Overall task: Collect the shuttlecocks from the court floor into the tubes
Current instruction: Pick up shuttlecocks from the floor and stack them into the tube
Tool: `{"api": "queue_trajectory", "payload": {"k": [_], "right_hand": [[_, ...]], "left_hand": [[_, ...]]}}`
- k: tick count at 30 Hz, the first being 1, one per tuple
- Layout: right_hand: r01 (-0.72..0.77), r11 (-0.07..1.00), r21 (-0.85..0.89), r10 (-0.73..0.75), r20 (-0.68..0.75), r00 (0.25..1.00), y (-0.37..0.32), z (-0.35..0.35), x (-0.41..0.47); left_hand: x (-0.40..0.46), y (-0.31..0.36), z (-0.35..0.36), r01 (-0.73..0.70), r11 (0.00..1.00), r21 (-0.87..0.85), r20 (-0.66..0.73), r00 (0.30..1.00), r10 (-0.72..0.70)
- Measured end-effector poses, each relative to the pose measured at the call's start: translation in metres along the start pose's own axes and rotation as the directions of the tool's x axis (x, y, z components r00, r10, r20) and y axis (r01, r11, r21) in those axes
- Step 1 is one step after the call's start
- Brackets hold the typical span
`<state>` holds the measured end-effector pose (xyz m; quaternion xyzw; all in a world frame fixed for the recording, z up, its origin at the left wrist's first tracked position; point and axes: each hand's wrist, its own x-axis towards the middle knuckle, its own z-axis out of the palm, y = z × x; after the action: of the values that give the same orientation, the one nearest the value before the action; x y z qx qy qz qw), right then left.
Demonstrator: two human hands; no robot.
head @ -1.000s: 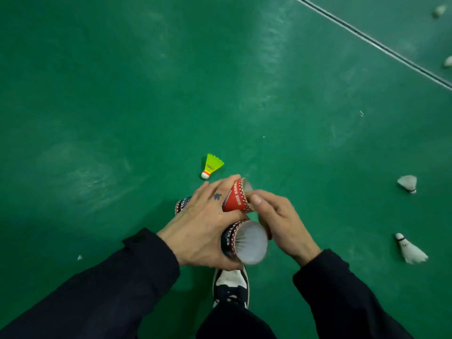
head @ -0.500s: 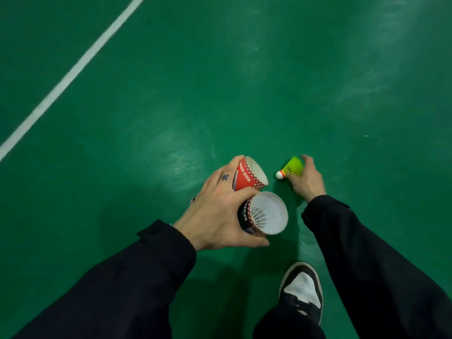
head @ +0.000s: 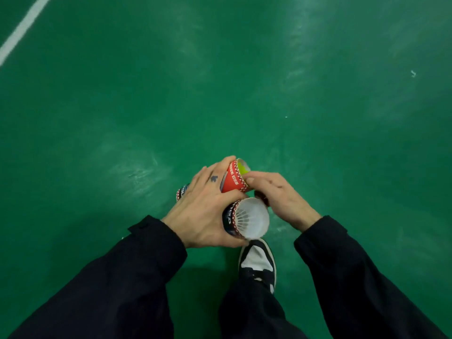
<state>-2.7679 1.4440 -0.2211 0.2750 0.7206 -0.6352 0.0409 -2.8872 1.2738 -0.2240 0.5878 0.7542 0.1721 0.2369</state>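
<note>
Fingers of the right hand pushed the yellow shuttlecock into the red tube, which the left hand clasped with the dark tube; pressing straight would avoid jamming.

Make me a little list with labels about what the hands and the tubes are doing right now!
left hand: the left hand grips the tubes together
red tube: the red tube shows yellow-green at its open mouth, a yellow-green shuttlecock inside
dark tube: the dark tube shows white feathers of a white shuttlecock at its mouth
right hand: the right hand has its fingertips at the red tube's rim
floor: green court floor with a white line
shoe: black and white shoe below the tubes
</note>
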Motion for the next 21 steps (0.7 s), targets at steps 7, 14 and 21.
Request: {"api": "queue_trajectory", "payload": {"k": [7, 14, 21], "right_hand": [[-0.185, 0.982, -0.044, 0.19, 0.242, 0.951, -0.137, -0.045, -0.093], [-0.289, 0.957, -0.018, 0.289, 0.105, 0.952, -0.292, -0.043, -0.3], [-0.115, 0.958, 0.264, 0.195, -0.3, 0.934, -0.378, -0.015, -0.509]], "left_hand": [[-0.017, 0.104, -0.106, -0.149, 0.985, 0.091, 0.052, 0.988, 0.145], [-0.108, 0.291, -0.256, -0.359, 0.933, 0.014, 0.261, 0.902, 0.343], [-0.19, 0.426, -0.339, -0.609, 0.791, 0.05, 0.344, 0.754, 0.559]]}}
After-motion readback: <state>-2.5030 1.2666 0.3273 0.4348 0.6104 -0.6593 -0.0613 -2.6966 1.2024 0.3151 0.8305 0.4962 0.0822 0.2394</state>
